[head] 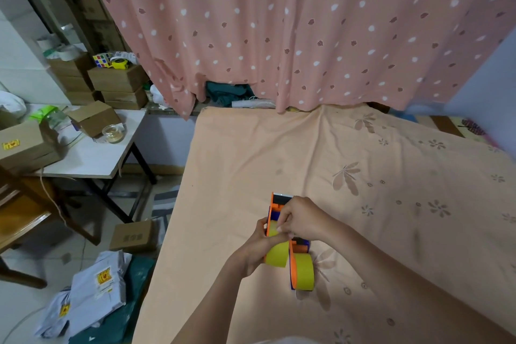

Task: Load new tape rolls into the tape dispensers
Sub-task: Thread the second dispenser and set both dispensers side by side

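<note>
An orange and blue tape dispenser (276, 205) is held above the peach bedsheet (349, 176), its head pointing away from me. A yellow tape roll (277, 255) sits on its near end. My left hand (258, 246) grips the dispenser and roll from the left side. My right hand (300, 219) pinches the yellow tape end against the dispenser's upper part. A second orange dispenser with a yellow tape roll (304, 271) lies on the sheet just right of my hands.
A white folding table (97, 159) with cardboard boxes and a glass jar (113, 132) stands at the left. Grey mailer bags (92, 293) and a small box (134, 236) lie on the floor. A pink dotted curtain (307, 22) hangs behind the bed.
</note>
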